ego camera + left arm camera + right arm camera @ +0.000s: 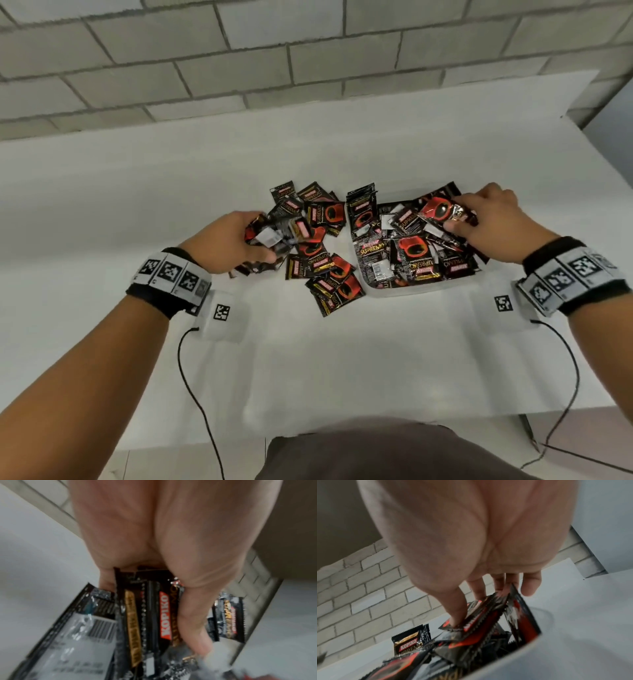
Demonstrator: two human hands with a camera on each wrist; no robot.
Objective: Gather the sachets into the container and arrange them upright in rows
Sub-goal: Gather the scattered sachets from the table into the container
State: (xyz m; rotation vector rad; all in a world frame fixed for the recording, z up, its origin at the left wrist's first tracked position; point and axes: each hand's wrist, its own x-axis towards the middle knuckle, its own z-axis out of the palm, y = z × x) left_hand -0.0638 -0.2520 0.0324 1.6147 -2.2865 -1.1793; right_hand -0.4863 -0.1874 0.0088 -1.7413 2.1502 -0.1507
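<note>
Head view looks down on table (308, 359); wrist views close (shared: sachets (411, 253)).

A loose heap of black-and-red foil coffee sachets (318, 253) is spread on the white table (308, 359), just left of a clear plastic container (424, 289) filled with jumbled sachets. A few upright sachets (360, 205) are stood in its far-left corner. A brick wall (239, 58) is seen behind.
</note>
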